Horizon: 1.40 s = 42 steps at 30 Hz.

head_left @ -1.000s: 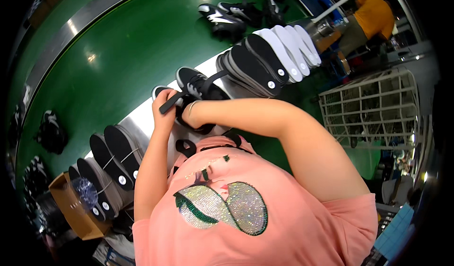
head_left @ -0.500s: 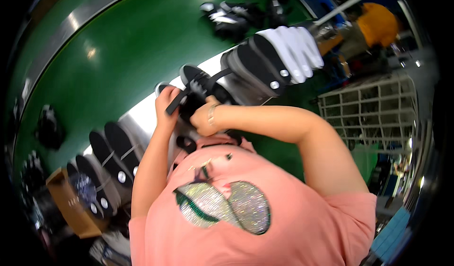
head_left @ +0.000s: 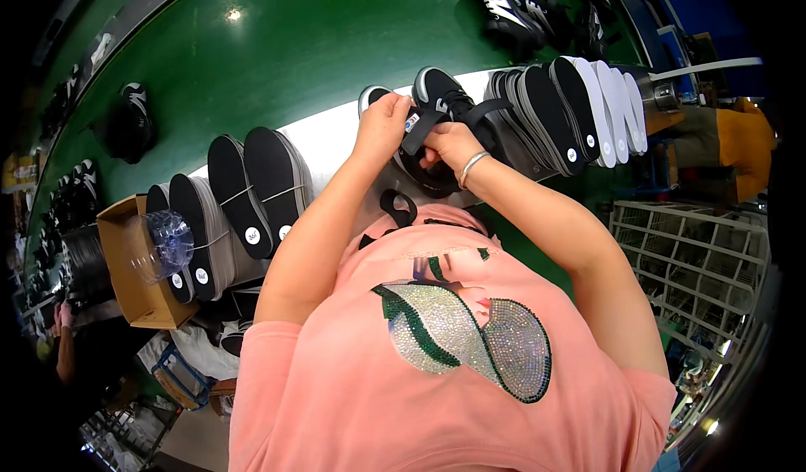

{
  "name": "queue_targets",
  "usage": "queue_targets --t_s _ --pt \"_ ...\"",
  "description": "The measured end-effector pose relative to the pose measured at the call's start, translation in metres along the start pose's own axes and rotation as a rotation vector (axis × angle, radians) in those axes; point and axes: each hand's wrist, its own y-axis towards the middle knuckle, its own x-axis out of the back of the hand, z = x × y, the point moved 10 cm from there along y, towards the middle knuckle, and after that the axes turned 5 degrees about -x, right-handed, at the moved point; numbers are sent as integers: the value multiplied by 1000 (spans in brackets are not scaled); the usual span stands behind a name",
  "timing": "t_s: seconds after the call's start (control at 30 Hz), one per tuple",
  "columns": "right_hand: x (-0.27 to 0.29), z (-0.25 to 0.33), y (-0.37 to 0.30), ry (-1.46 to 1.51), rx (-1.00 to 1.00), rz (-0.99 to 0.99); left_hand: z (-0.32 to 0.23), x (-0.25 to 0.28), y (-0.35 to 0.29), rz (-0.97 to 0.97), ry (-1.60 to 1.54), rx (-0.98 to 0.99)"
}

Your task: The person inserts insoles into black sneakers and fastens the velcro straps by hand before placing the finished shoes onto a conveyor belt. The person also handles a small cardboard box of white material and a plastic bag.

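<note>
A black shoe [head_left: 428, 178] with a grey toe edge lies before me, its toe away from me. My left hand [head_left: 386, 125] is closed on the upper edge of this shoe, beside a dark strap-like flap [head_left: 426, 124] and a small white label. On the other side, my right hand [head_left: 453, 146] has its fingers curled at the shoe's opening, partly inside it. What its fingertips pinch is hidden. Just to the right stands a second black shoe [head_left: 445, 94], with a dark strap [head_left: 487, 112] sticking out of it.
Stacked black insoles [head_left: 267, 186] stand left of my arms; more black insoles [head_left: 546, 119] and white insoles [head_left: 617, 111] stand right. A cardboard box [head_left: 126, 262] holds clear plastic. Further shoes [head_left: 508, 14] lie on the green belt [head_left: 294, 44]. A white wire rack [head_left: 688, 254] stands right.
The whole view has shifted, with the bench appearing further right. Both hands stay at the same shoe. The strap-like flap, earlier sticking out to the left, now lies between my hands.
</note>
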Motion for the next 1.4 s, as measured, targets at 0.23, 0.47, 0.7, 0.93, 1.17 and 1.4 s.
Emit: queue_targets --t_s 0.23,0.47,0.7,0.93,1.17,1.4 --pt "8 23 -32 258 238 259 -7 25 13 2 -125 -21" --pt "10 63 -95 -252 513 -102 -108 55 -44 -119 -180 -239" --pt "-10 69 -108 -468 650 -57 -125 94 -106 -90 266 -314" --pt "113 53 -90 -720 697 -558 -127 350 -249 -1202 1109 91" --pt "91 -1 -56 -657 443 -348 -52 330 -223 -690 1443 445" --pt "122 63 -95 -877 675 -577 -81 323 -227 -817 1577 398"
